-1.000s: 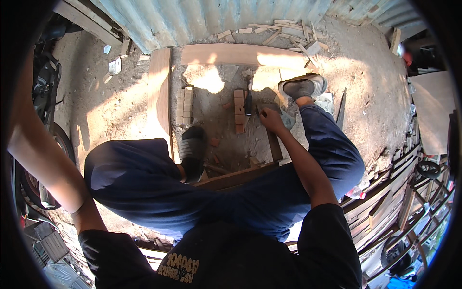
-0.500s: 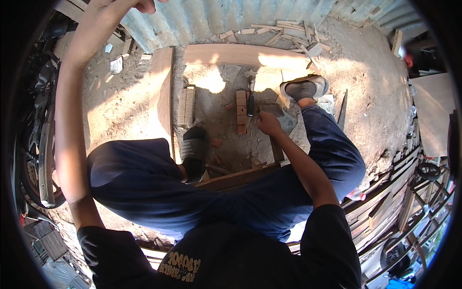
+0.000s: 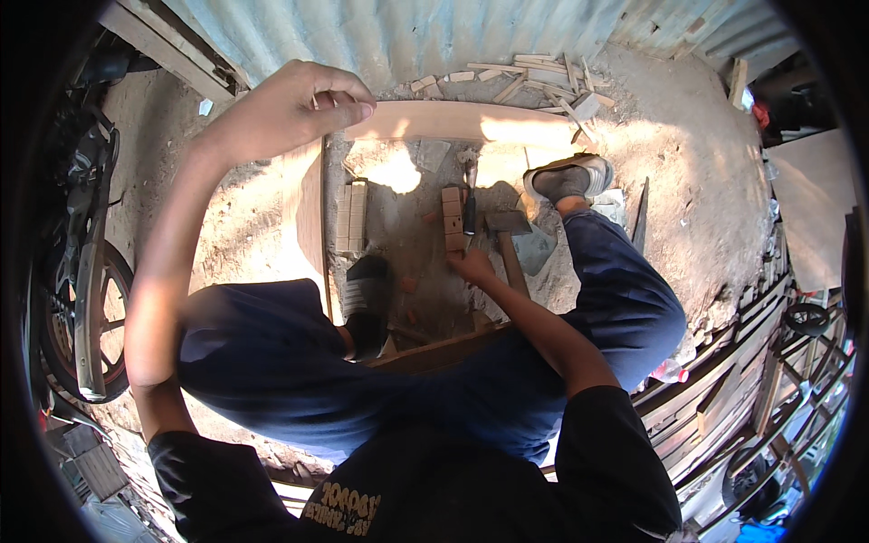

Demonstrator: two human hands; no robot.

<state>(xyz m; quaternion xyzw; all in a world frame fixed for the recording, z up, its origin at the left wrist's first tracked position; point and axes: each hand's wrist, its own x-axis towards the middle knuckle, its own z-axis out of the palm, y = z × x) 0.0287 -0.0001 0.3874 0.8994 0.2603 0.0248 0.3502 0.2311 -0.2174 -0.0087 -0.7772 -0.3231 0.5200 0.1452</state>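
Note:
My left hand (image 3: pixel 303 109) is raised over the left plank, thumb and fingers curled together; anything between them is too small to make out. Low in the middle, my right hand (image 3: pixel 472 267) has its fingers closed at the near end of a row of reddish-brown wooden blocks (image 3: pixel 453 213), apparently gripping the nearest block. Against the row's right side lies a black-handled tool (image 3: pixel 469 217), its type unclear. Just right of that rests a hatchet-like tool (image 3: pixel 509 223) with a wide dark head and wooden handle. A paler block stack (image 3: pixel 351 217) stands above my left foot.
One long plank (image 3: pixel 434 113) lies across the far side, and another plank (image 3: pixel 303 199) runs down the left. Wood offcuts (image 3: pixel 552 77) are piled by the corrugated metal wall (image 3: pixel 434 36). A motorcycle (image 3: pixel 90 271) stands at left, stacked timber (image 3: pixel 724 389) at right.
My left hand has come down and toward the middle, into full view. My right hand has moved from the hatchet-like tool's head to the near end of the reddish blocks.

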